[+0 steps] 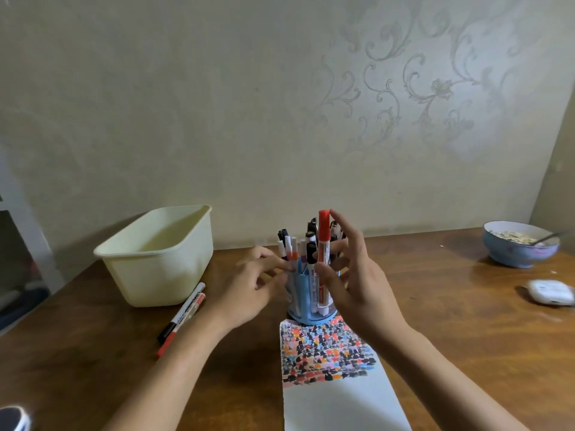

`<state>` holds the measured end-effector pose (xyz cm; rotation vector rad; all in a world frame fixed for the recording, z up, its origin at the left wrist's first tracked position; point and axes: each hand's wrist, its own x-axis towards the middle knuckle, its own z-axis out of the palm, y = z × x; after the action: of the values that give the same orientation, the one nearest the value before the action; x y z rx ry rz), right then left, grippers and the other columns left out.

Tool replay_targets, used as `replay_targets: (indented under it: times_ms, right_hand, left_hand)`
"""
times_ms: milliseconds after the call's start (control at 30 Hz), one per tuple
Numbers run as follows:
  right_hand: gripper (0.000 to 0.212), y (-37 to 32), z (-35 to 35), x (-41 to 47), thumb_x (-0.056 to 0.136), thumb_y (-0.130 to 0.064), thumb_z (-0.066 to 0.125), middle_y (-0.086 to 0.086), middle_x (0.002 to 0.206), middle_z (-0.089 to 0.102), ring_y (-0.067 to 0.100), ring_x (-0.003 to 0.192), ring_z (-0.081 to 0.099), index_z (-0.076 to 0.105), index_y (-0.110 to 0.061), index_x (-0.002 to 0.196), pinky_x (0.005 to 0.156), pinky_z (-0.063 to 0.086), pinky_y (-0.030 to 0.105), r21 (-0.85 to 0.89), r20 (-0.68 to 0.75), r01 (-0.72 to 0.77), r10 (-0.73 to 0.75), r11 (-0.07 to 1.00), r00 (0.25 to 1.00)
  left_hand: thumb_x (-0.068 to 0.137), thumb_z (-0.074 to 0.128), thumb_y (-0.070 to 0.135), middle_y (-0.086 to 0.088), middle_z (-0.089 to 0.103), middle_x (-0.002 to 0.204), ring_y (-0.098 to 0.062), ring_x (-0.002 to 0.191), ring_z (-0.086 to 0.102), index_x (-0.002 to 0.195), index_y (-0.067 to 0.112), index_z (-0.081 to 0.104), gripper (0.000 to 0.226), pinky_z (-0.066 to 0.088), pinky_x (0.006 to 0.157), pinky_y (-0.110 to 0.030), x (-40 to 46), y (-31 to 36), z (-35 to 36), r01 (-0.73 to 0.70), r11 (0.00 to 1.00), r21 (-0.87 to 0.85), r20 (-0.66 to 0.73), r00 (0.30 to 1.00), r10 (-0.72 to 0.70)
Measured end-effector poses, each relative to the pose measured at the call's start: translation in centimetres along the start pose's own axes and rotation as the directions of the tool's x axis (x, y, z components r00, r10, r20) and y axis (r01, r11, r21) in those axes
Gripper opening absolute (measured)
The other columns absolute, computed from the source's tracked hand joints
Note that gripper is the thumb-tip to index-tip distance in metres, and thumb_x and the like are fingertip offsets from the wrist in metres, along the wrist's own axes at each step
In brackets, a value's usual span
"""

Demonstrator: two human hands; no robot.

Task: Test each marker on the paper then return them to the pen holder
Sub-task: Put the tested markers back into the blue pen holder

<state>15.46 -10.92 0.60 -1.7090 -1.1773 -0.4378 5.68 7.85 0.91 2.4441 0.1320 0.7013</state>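
Two loose markers (182,315) lie side by side on the worktop (93,353), left of centre, one black-capped, one red-capped, just in front of a cream plastic tub (155,256). Left hand (249,287) next: fingers curled, tips touching the small markers standing at the left rim of the pen holder; cannot tell whether they pinch one. Pen holder (311,303), blue, stands mid-worktop on the far edge of the paper (329,374), packed with upright markers. Paper's far half covered in red, black and pink test marks; near half white. Right hand (351,275) just right of the holder, thumb and fingers closed on a red-capped marker (323,244), upright, cap up, its lower end down inside the holder; index finger raised beside the cap. Further right, well apart: a small white case (550,292), blurred, and a blue bowl (519,247) with a spoon in it near the wall.
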Motion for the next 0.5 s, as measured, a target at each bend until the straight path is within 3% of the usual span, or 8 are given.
replay_targets:
  times_ms: [100, 267, 367, 500]
  right_hand:
    - [0.088, 0.2, 0.0, 0.0, 0.097, -0.019, 0.063, -0.032, 0.094, 0.050, -0.010, 0.084, 0.060, 0.001, -0.049, 0.152, 0.062, 0.048, 0.010, 0.007, -0.023, 0.000, 0.000, 1.000, 1.000]
    - [0.087, 0.7, -0.2, 0.3, 0.096, -0.022, 0.064, -0.028, 0.096, 0.052, -0.002, 0.078, 0.063, 0.003, -0.046, 0.153, 0.063, 0.053, 0.017, 0.031, -0.053, -0.006, 0.007, 0.999, 0.999]
    - [0.084, 0.6, -0.6, 0.3, 0.094, -0.020, 0.065, -0.017, 0.097, 0.057, 0.006, 0.073, 0.066, 0.009, -0.040, 0.155, 0.065, 0.059, 0.026, 0.070, -0.086, -0.004, 0.010, 0.998, 0.996]
    - [0.080, 0.4, -0.9, 0.4, 0.092, -0.025, 0.065, -0.002, 0.098, 0.060, 0.013, 0.072, 0.069, 0.013, -0.045, 0.149, 0.067, 0.062, 0.041, 0.144, -0.104, -0.026, 0.041, 0.989, 0.994]
  left_hand:
    - [0.096, 0.061, 0.021, 0.013, 0.058, 0.106, -0.003, 0.102, 0.054, 0.109, 0.035, 0.073, 0.023, 0.048, 0.083, -0.015, -0.3, 0.2, -0.6, -0.009, 0.998, -0.064, 0.013, 1.000, 0.010]
    - [0.098, 0.057, 0.014, 0.014, 0.064, 0.091, -0.007, 0.093, 0.060, 0.092, 0.028, 0.066, 0.017, 0.045, 0.077, -0.013, -1.2, -0.4, -0.9, -0.010, 0.992, -0.124, -0.166, 0.986, -0.011]
    - [0.099, 0.057, 0.020, 0.016, 0.062, 0.101, 0.001, 0.096, 0.058, 0.103, 0.035, 0.058, 0.015, 0.045, 0.075, -0.008, -1.3, -0.7, -0.4, 0.047, 0.992, -0.121, -0.176, 0.982, -0.068]
    - [0.098, 0.058, 0.023, 0.020, 0.051, 0.120, 0.005, 0.102, 0.052, 0.124, 0.049, 0.050, 0.037, 0.047, 0.078, -0.008, -1.5, -0.8, 0.4, 0.019, 1.000, -0.019, -0.087, 0.996, -0.021]
